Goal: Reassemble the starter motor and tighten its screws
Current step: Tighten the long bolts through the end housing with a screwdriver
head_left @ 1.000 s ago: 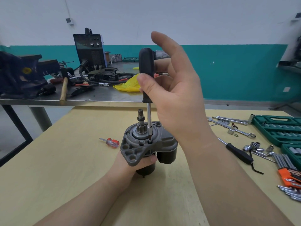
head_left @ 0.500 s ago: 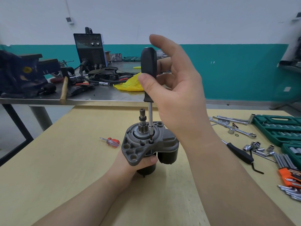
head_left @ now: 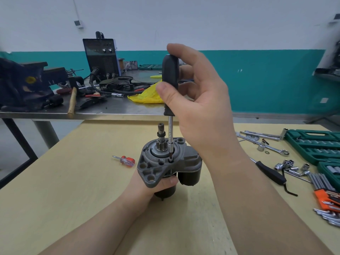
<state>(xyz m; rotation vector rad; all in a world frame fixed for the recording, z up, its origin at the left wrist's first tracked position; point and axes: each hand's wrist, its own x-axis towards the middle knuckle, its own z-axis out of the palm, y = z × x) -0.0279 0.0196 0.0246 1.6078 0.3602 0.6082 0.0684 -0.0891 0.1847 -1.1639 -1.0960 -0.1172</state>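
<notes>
The grey starter motor (head_left: pixel 161 166) stands upright on the wooden table (head_left: pixel 73 190), its pinion shaft (head_left: pixel 161 137) pointing up. My left hand (head_left: pixel 158 184) grips the black motor body from below and behind the flange; most of its fingers are hidden. A black-handled screwdriver (head_left: pixel 170 85) stands vertical, its tip seated on a screw (head_left: pixel 170 160) in the flange. My right hand (head_left: pixel 200 100) holds the handle between the thumb and curled fingers, the index finger arched over the handle's top.
A small red screwdriver (head_left: pixel 125 160) lies left of the motor. To the right lie wrenches (head_left: pixel 265 144), loose sockets (head_left: pixel 290 166), a black-handled tool (head_left: pixel 270 172), hex keys (head_left: pixel 327 197) and green socket cases (head_left: pixel 316 144). A cluttered metal bench (head_left: pixel 92 107) stands behind.
My right hand's fingers have closed further around the screwdriver handle, the index finger curling over its top. The motor and left hand have stayed put.
</notes>
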